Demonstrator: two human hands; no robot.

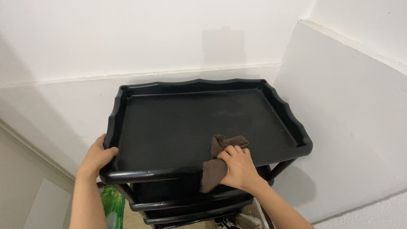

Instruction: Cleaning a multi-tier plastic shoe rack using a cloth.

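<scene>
My right hand (pixel 239 167) gripped the brown cloth (pixel 216 163) at the black tray's (pixel 190 123) near rim; its long axis ran sideways (left hand (pixel 96 157) clamped the left corner).

You hold a brown cloth (pixel 217 159), crumpled, at the front edge of the black tray (pixel 182 123), right of the middle. One end lies on the tray floor, the other end hangs over the front rim.
</scene>
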